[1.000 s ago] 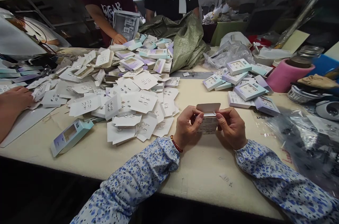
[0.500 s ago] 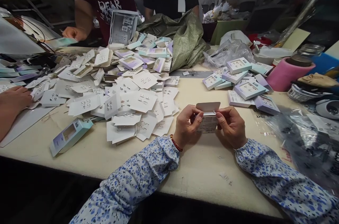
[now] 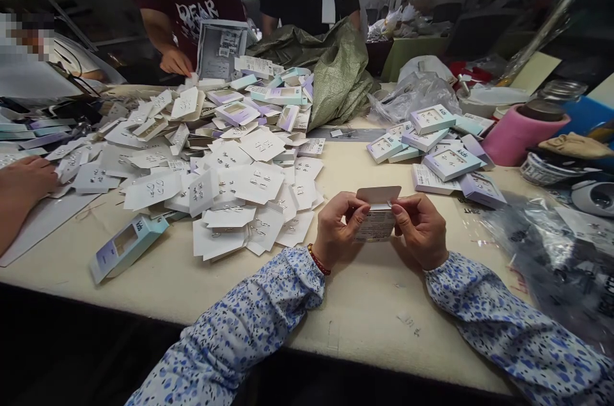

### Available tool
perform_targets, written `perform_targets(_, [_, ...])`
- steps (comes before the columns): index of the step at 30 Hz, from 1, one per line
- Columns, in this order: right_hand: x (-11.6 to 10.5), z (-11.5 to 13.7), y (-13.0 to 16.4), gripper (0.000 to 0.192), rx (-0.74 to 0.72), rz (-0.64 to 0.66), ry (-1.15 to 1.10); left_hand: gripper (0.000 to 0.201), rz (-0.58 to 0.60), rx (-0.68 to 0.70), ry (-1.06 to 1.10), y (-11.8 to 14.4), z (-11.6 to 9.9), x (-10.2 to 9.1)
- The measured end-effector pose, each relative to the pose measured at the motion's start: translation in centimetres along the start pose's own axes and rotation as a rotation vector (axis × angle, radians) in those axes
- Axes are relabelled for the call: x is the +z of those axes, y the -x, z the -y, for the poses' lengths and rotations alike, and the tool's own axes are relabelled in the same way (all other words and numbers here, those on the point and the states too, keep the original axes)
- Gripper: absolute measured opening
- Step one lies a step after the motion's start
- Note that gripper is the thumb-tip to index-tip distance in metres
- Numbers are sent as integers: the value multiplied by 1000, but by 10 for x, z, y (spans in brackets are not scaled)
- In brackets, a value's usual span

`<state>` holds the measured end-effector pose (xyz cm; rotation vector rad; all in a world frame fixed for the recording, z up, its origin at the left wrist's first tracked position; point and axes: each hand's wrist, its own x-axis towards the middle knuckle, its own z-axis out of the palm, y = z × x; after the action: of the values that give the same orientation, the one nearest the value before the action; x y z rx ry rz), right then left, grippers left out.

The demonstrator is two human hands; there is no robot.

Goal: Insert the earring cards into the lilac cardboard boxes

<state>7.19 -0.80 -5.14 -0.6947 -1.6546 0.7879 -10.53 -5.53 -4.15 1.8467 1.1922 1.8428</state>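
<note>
1. A wide desk (image 3: 364,304) spreads under both hands, pale and bare right below the fingers.
2. A big heap of white cards (image 3: 225,182) lies on the desk to the left of the left fingers, near them but not touching. It looks unchanged from a second ago.
3. A green sack (image 3: 336,73) sits well beyond the fingers, at the far edge, with two people standing behind it.
4. A cluster of small boxes (image 3: 441,150) lies beyond and to the right of the right fingers, apart from them.
5. A co-worker's hand (image 3: 175,62) at the far left of the heap has come back down beside a grey packet (image 3: 221,48). Half a second ago it was raised further left.
6. Another person's hand (image 3: 26,179) rests at the left edge, where it was before.
7. The left hand (image 3: 338,230) and right hand (image 3: 419,230) hold one small box (image 3: 378,217) between them, above the desk. Both sets of fingers are closed on its upper corners, thumbs in front.
8. The box's top flap stands open above the fingertips. The grip has barely shifted over the last second, so by my judgement the flap is not yet closed.
</note>
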Motion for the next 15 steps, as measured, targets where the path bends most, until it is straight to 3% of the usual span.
perform_targets(15, [-2,-3,2,17,24,0,24,17,18,-38,0,1,-1,0])
